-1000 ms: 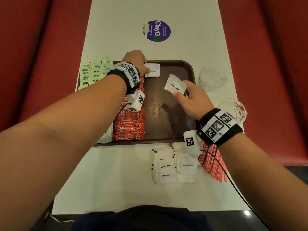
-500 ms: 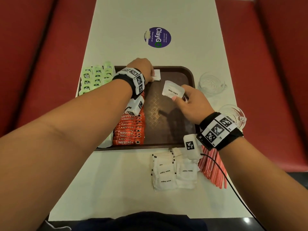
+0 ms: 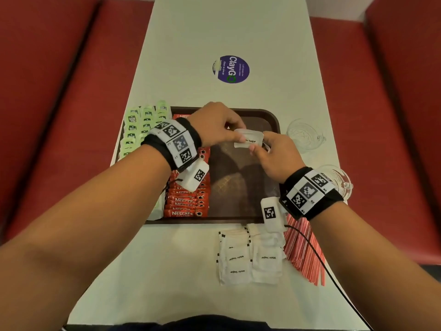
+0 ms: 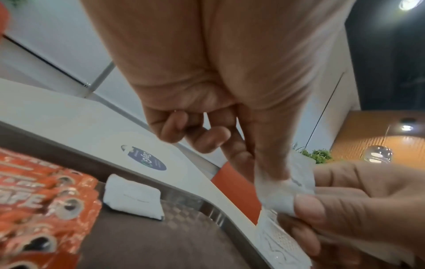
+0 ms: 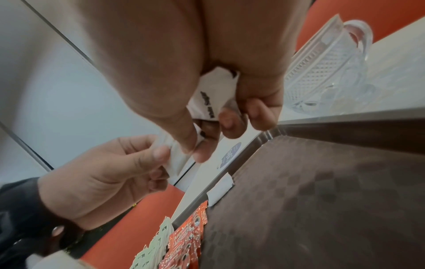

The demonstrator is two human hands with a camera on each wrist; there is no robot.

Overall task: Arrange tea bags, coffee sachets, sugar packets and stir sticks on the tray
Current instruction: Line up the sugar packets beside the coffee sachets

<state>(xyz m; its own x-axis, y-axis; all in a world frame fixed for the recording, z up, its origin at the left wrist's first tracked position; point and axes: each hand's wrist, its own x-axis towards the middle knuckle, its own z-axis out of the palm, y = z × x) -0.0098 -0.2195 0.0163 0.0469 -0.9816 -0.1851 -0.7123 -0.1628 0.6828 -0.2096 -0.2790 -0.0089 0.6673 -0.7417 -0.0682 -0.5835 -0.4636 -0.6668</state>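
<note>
At the centre of the head view both hands now meet on one white sugar packet (image 3: 249,139): the left hand (image 3: 216,126), which half a second ago was down at the tray's far edge setting a packet there, has come across to pinch the packet's left edge between thumb and forefinger, while the right hand (image 3: 278,155) keeps its pinch on the right edge, with more packets tucked in its curled fingers. That reads as a hand-over, the left about to lay this one next to the placed packet (image 4: 133,197), which lies flat in the tray's far corner beside the coffee sachets (image 3: 188,201). The packets are soft, creased paper pillows; the sachets are glossy red foil strips stacked in a column; the brown tray (image 3: 272,118) has a fine woven texture and rounded corners. Green tea bags (image 3: 143,123) fill the tray's left side; lower right on the pale desk (image 3: 167,271) wait more sugar packets (image 3: 248,256) and thin red stir sticks (image 3: 303,252).
</note>
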